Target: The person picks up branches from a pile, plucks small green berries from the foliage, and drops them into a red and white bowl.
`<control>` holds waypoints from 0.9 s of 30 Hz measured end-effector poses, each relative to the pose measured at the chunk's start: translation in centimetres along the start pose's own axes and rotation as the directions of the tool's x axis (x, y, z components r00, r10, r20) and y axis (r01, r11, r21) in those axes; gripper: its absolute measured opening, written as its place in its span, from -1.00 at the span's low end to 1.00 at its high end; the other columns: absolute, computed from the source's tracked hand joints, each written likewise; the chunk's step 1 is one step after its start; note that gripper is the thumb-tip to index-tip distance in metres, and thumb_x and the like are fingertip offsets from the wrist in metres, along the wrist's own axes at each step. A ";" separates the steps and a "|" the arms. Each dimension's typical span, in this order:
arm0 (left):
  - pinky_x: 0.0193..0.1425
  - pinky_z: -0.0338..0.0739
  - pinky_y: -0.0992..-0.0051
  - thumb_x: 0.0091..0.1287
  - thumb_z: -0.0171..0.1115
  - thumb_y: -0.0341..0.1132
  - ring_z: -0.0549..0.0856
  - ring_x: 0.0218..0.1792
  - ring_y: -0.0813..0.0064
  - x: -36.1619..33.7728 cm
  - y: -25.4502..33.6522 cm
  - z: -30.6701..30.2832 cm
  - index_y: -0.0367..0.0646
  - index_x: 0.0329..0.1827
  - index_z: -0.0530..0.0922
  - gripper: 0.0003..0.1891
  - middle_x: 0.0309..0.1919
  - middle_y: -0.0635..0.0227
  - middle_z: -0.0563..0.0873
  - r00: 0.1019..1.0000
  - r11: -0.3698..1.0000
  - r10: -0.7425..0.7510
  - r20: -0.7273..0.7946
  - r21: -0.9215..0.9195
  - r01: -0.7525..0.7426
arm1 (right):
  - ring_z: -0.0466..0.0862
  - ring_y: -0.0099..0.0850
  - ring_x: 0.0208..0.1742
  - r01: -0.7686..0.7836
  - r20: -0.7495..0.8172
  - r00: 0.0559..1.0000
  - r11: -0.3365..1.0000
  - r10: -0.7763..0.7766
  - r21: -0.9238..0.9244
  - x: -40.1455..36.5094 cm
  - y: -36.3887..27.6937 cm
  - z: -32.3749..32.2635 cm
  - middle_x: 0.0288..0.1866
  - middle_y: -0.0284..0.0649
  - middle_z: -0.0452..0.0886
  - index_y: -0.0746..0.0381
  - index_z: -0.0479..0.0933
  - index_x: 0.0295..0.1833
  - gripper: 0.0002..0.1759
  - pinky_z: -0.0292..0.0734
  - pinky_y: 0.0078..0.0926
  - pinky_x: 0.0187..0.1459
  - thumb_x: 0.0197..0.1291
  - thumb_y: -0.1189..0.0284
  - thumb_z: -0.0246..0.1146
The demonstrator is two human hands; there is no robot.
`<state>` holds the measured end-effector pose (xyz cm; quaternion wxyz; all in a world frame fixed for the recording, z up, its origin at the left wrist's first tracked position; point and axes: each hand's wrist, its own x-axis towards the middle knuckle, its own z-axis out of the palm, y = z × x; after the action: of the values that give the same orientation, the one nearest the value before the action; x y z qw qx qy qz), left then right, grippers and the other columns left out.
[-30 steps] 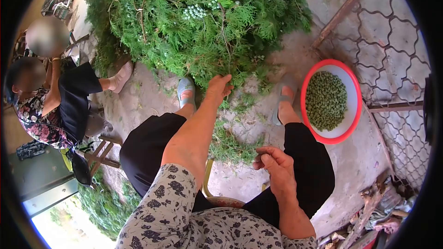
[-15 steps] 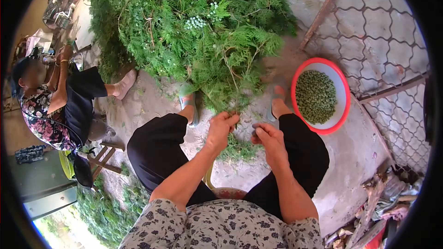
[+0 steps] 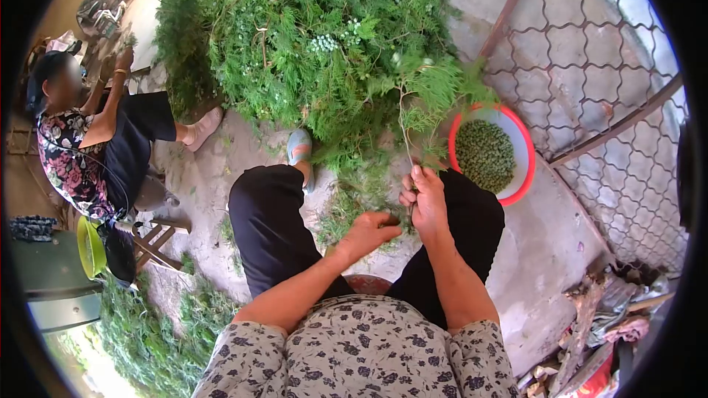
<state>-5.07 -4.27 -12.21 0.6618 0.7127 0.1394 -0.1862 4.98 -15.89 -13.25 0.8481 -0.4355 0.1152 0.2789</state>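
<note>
My right hand (image 3: 425,197) is closed around the stem of a leafy green branch (image 3: 431,92), which rises from the fist toward the red-rimmed basin. Lower and to the left, my left hand (image 3: 369,234) has its fingers bent together near loose green sprigs; whether anything small is between them is hidden. A big heap of green branches (image 3: 295,44) with pale berries lies in front of my feet. To the right, the white basin with a red rim (image 3: 528,149) holds many small green berries (image 3: 483,153).
At the left a co-worker (image 3: 77,133) sits with raised hands beside a wooden stool (image 3: 155,245) and a yellow-green basin (image 3: 90,249). More cut greenery (image 3: 158,332) lies lower left. A wire mesh panel (image 3: 582,66) and a debris pile (image 3: 597,324) are at the right.
My right hand has moved up and taken hold of the branch, which has swung right. My left hand has dropped lower and no longer holds its stem. The view has shifted slightly.
</note>
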 end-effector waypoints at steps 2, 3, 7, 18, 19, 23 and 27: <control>-0.43 0.39 0.63 0.17 0.20 -0.35 0.49 -0.52 0.70 -0.9 0.5 -2.1 -0.29 -0.30 0.61 -0.83 -0.53 0.40 0.60 0.996 0.998 -0.001 0.093 0.065 -0.005 | 0.20 -0.63 -0.68 0.026 0.036 0.999 0.999 -0.027 0.026 -0.9 -0.4 0.0 -0.54 -0.38 0.34 0.24 0.35 -0.24 -0.80 0.13 -0.61 -0.61 0.29 0.31 0.09; -0.42 0.40 0.62 0.17 0.20 -0.35 0.51 -0.52 0.69 -1.7 1.5 -3.0 -0.29 -0.30 0.61 -0.83 -0.53 0.40 0.61 0.999 1.000 -0.020 0.026 -0.005 0.021 | 0.20 -0.63 -0.68 0.018 0.069 0.997 1.000 -0.019 0.026 -1.4 -0.6 -0.3 -0.54 -0.38 0.34 0.23 0.35 -0.24 -0.81 0.13 -0.61 -0.61 0.29 0.32 0.08; -0.38 0.44 0.59 0.20 0.17 -0.36 0.55 -0.47 0.64 -2.3 4.3 -6.1 -0.28 -0.25 0.62 -0.83 -0.48 0.37 0.62 0.952 0.973 0.087 -0.292 -0.178 -0.144 | 0.18 -0.63 -0.71 -0.039 0.187 0.982 0.999 0.034 0.027 -2.9 0.8 -0.9 -0.59 -0.38 0.30 0.22 0.35 -0.24 -0.82 0.11 -0.61 -0.63 0.29 0.33 0.07; 0.18 0.35 0.14 0.18 0.29 -0.34 0.52 0.03 0.27 1.8 4.6 -9.8 -0.14 0.05 0.43 -0.62 -0.10 0.34 0.57 0.919 0.424 0.019 -0.395 -0.829 -0.365 | 0.17 -0.60 -0.74 -0.288 0.429 0.862 0.957 0.269 -0.023 -4.0 4.2 -2.3 -0.69 -0.37 0.26 0.22 0.43 -0.15 -0.81 0.08 -0.60 -0.66 0.32 0.33 0.02; 0.18 0.35 0.12 0.17 0.30 -0.35 0.54 0.00 0.28 1.9 4.5 -9.9 -0.14 0.02 0.45 -0.64 -0.11 0.35 0.58 0.934 0.365 0.055 -0.352 -0.864 -0.347 | 0.18 -0.59 -0.74 -0.286 0.410 0.867 0.957 0.282 -0.053 -4.0 4.3 -2.4 -0.68 -0.37 0.28 0.22 0.44 -0.16 -0.82 0.09 -0.59 -0.65 0.31 0.33 0.04; -0.03 0.46 0.22 0.13 0.32 -0.43 0.58 -0.12 0.39 1.1 5.4 -10.2 -0.19 -0.10 0.51 -0.72 -0.20 0.35 0.62 0.950 0.334 0.072 -0.303 -0.890 -0.309 | 0.21 -0.58 -0.72 -0.295 0.366 0.864 0.936 0.346 -0.190 -3.5 4.6 -2.8 -0.63 -0.33 0.35 0.24 0.44 -0.16 -0.81 0.11 -0.58 -0.64 0.28 0.33 0.09; -0.30 0.49 0.46 0.10 0.32 -0.50 0.59 -0.25 0.49 1.1 4.7 -10.4 -0.22 -0.15 0.52 -0.75 -0.31 0.35 0.64 0.932 0.372 0.116 -0.345 -0.854 -0.363 | 0.28 -0.54 -0.68 -0.309 0.260 0.881 0.896 0.396 -0.318 -3.2 4.9 -2.6 -0.55 -0.28 0.45 0.28 0.46 -0.16 -0.77 0.20 -0.55 -0.61 0.25 0.32 0.13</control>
<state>-1.14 5.66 -7.93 0.9398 0.2684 0.1864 0.1003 -0.37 -16.84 -16.70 0.7230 -0.4667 0.0163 0.5090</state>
